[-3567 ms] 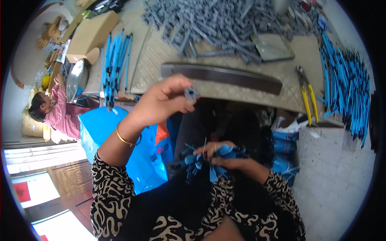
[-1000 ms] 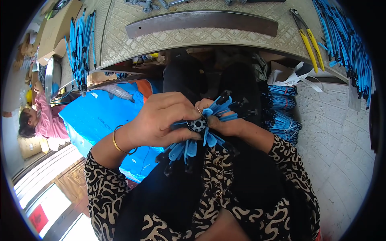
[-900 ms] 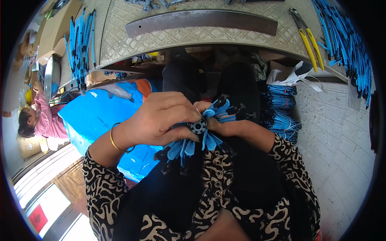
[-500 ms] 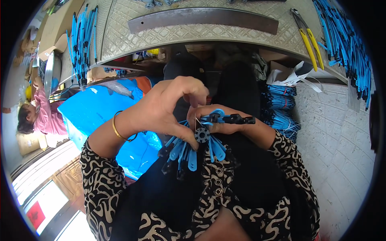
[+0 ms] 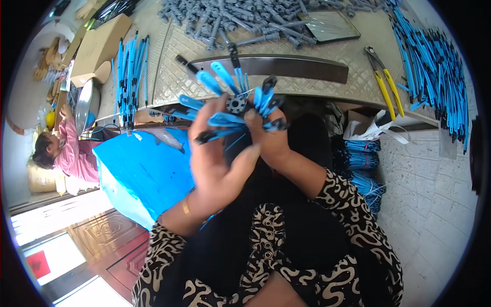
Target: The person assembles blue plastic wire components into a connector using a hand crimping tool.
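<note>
Clock positions are being read from the hub, with 12 pointing away from you. You are holding the grey notched hub ahead of your chest, where it is overlapping the table's near edge in view. Blue strips with black ends are radiating from it on several sides. Your right hand, at 4 to 5 o'clock, is curling closed around the strips, its thumb bearing close by the hub's rim. Your left hand, at 6 to 7 o'clock, is opening wide, its thumb standing clear; strips are crossing its blurred fingers, so you cannot tell whether these are touching the hub. A dark metal bar is lying at 1 to 2 o'clock, grey plastic parts are piling up at 12, and yellow-handled pliers are resting near 3.
</note>
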A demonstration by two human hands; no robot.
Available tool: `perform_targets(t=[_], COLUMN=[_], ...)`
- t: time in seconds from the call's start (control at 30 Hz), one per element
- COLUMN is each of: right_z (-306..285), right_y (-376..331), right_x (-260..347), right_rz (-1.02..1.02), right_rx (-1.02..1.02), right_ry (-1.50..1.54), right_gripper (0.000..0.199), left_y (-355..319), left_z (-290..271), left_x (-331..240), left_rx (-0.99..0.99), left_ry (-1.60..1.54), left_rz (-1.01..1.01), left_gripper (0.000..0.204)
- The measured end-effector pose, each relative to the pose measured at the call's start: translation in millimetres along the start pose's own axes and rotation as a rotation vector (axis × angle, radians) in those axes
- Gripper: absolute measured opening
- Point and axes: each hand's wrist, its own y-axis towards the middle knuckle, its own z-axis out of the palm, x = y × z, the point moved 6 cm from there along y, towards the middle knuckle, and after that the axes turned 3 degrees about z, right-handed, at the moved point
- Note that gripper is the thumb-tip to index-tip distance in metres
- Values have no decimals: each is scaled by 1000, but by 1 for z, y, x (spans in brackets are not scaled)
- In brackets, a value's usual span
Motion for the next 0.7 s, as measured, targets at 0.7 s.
perform_targets(t=[0.7], right_z=[-20], right_y=[-12], right_x=[67], right_rz=[-251], right_rx=[669], right_ry=[-462], right_gripper=[40], left_y=[15], left_z=[-25], left_x=[52], left_rx=[453], left_ry=[244], left_rz=[59], left_gripper=[16])
